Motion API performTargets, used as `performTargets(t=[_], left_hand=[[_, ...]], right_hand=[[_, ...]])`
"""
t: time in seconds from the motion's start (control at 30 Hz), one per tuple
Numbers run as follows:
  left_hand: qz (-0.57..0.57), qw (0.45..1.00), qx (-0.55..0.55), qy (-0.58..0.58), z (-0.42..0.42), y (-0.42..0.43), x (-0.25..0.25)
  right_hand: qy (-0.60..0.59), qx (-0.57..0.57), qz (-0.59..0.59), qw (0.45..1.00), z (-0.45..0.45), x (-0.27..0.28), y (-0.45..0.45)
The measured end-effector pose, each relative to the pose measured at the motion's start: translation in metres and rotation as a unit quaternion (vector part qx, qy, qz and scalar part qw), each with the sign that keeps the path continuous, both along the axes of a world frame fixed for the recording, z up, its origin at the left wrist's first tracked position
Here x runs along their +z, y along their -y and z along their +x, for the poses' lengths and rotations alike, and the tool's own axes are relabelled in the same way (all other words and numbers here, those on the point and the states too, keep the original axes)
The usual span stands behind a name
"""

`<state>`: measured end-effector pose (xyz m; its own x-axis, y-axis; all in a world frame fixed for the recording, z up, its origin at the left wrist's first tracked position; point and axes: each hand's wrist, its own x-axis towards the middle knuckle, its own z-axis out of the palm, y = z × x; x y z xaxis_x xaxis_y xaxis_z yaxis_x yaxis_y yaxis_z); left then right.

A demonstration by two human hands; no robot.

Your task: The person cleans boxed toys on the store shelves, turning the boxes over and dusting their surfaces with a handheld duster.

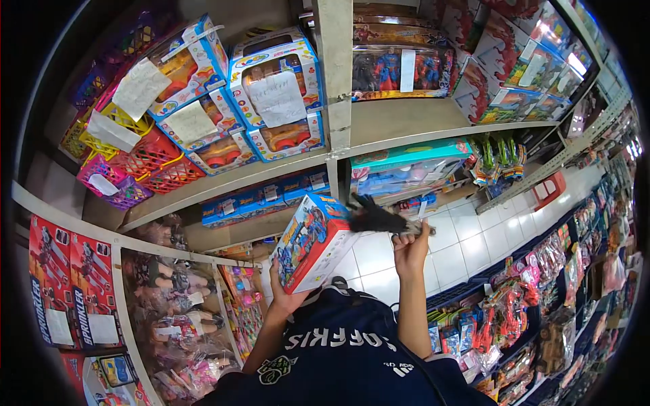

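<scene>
My left hand [288, 296] grips the lower end of a boxed toy [308, 240], with blue and red robot-like figures printed on its front and a white and red side. The box is tilted in front of my chest. My right hand [411, 254] is closed around the handle end of a black feather duster [376, 218]. Its dark feathers reach left to the upper right edge of the box; whether they touch it I cannot tell. A small white slip [423, 208] stands up by my right fingertips.
Ahead are metal shelves [393, 120] with boxed toy vehicles [277, 88], plastic baskets [142, 159], action figures [386, 68] and a teal-edged box [406, 166]. Bagged dolls [183, 325] lie at left. Packaged toys [511, 308] line the right side. A red stool [548, 189] stands on the tiled floor [467, 230].
</scene>
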<state>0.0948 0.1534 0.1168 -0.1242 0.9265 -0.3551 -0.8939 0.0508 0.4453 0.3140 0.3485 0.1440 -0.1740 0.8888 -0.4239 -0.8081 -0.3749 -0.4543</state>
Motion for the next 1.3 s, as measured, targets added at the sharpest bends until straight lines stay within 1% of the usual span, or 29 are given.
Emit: performTargets(t=[0.07,0.1,0.2,0.23,0.27,0.33,0.4,0.47,0.53,0.57,0.63,0.67,0.77,0.8,0.87,0.9,1.0,1.07,1.1,1.2,1.27,1.3], left_hand=[[0.043,0.998,-0.012,0.042,0.005,0.001,0.005],[0.036,0.999,-0.014,0.034,0.007,0.002,0.005],[0.014,1.0,-0.005,0.024,0.011,0.005,0.007],[0.02,1.0,-0.005,0.017,0.012,0.01,0.007],[0.019,1.0,0.001,0.018,0.012,0.012,0.003],[-0.005,0.999,-0.019,-0.033,0.01,0.016,-0.006],[-0.004,0.999,-0.004,-0.033,0.01,0.018,-0.009],[-0.006,1.0,0.004,-0.03,0.012,0.024,-0.014],[-0.014,1.0,-0.011,0.021,0.011,0.027,-0.017],[-0.012,1.0,-0.008,0.021,0.01,0.028,-0.019],[-0.01,0.999,0.03,0.042,0.014,0.029,-0.012],[-0.014,0.999,0.031,0.024,0.015,0.031,-0.011],[0.004,1.0,0.03,0.001,0.016,0.036,-0.009],[0.004,1.0,0.028,-0.009,0.015,0.037,-0.004],[0.01,0.999,0.034,0.007,0.014,0.042,-0.006],[0.007,0.999,0.044,0.0,0.013,0.044,-0.011],[0.001,0.998,0.058,0.002,0.012,0.05,-0.023],[-0.01,0.999,0.046,0.015,0.01,0.052,-0.024],[-0.003,0.999,0.046,0.016,0.01,0.05,-0.023],[0.0,0.998,0.063,0.023,0.004,0.042,-0.014],[-0.013,0.997,0.079,-0.01,0.002,0.037,0.001],[-0.006,0.997,0.07,-0.004,-0.002,0.036,0.001]], right_hand=[[0.005,-0.004,-0.021,1.0,0.001,0.004,0.002],[0.012,0.026,-0.028,0.999,0.0,0.014,0.007],[0.01,0.038,-0.021,0.999,-0.011,0.016,0.014],[-0.003,0.016,-0.034,0.999,-0.013,0.015,0.013],[-0.002,0.022,-0.035,0.999,-0.012,0.014,0.013],[0.025,0.003,-0.046,0.999,-0.007,0.01,0.014],[0.028,0.057,-0.021,0.998,0.005,0.006,0.016],[0.015,0.046,-0.017,0.999,0.011,-0.01,0.016],[0.011,-0.006,-0.007,1.0,0.012,-0.017,0.017],[0.03,0.003,-0.03,0.999,0.014,-0.02,0.02],[-0.005,0.089,-0.009,0.996,0.004,-0.013,0.027],[0.052,0.088,-0.047,0.994,-0.004,-0.005,0.032],[0.025,0.057,-0.042,0.997,-0.025,0.0,0.03],[0.026,0.058,-0.039,0.997,-0.023,-0.01,0.025],[0.016,0.054,-0.013,0.998,-0.021,-0.038,0.016],[0.029,0.055,-0.029,0.998,-0.027,-0.025,0.019],[0.038,0.141,0.002,0.989,-0.041,-0.005,0.032],[0.04,0.166,0.002,0.985,-0.057,0.009,0.043],[0.031,0.182,0.016,0.983,-0.061,0.002,0.047],[-0.005,0.265,-0.013,0.964,-0.071,-0.009,0.06],[0.072,0.285,-0.009,0.956,-0.084,0.012,0.075],[0.064,0.277,-0.005,0.959,-0.085,0.001,0.079]])
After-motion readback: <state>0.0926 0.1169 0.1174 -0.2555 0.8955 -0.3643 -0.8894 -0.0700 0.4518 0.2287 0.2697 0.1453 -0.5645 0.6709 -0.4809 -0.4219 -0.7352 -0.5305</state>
